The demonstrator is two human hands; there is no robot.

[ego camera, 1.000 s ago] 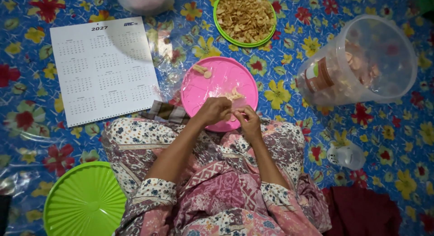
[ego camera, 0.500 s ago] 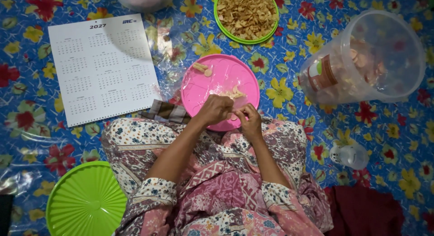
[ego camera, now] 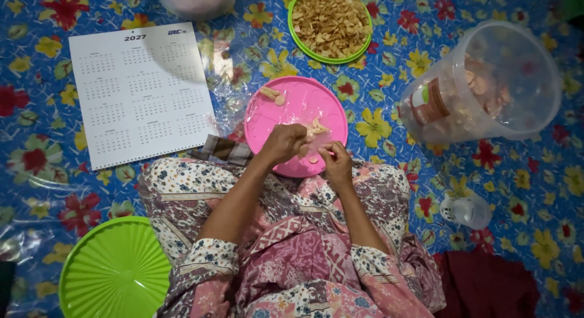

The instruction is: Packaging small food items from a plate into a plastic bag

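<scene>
While both hands (ego camera: 310,150) pinch it, the clear bag (ego camera: 311,130) lies lengthwise away from the person.

single head-mounted view, looks near straight down over own lap; person seated on floor, flowered blue mat (ego camera: 389,190) fills frame; close range, forearms enter from bottom centre, left hand (ego camera: 283,144) and right hand (ego camera: 336,163) sit mid-frame over pink lid (ego camera: 286,108); calendar sheet (ego camera: 140,93) upper left, clear tub (ego camera: 486,80) upper right; no second view, no overlap
</scene>
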